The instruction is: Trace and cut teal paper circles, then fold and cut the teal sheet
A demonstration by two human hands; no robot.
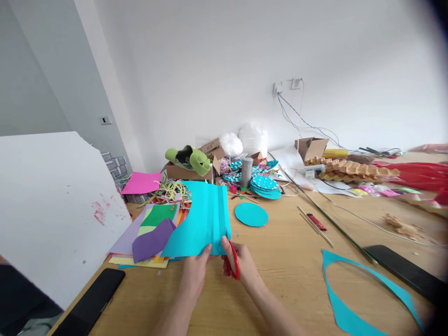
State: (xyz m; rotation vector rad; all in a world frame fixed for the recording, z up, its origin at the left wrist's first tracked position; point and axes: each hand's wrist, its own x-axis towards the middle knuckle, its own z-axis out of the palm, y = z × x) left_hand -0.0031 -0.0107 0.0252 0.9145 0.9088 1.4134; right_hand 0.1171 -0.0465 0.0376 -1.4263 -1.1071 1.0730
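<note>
A sheet of turquoise paper (201,219) with fold lines and a curved cut-out on its left side is held up above the table. My left hand (196,268) grips its lower edge, thumb on top and fingers hidden beneath. In my right hand (241,263) are red-handled scissors (235,266), their blades at the sheet's lower right edge and partly hidden. A turquoise disc (251,214) lies flat on the table just beyond my right hand. A turquoise offcut (336,298) with a round hole rests at the right front.
Coloured paper sheets (154,240) lie at left near a phone (91,301) and a white board (59,210). Behind stand a grey cylinder (247,172), stacked dotted discs (265,184) and egg cartons (350,168). A long stick (325,212) crosses the right side, near a red cutter (316,222).
</note>
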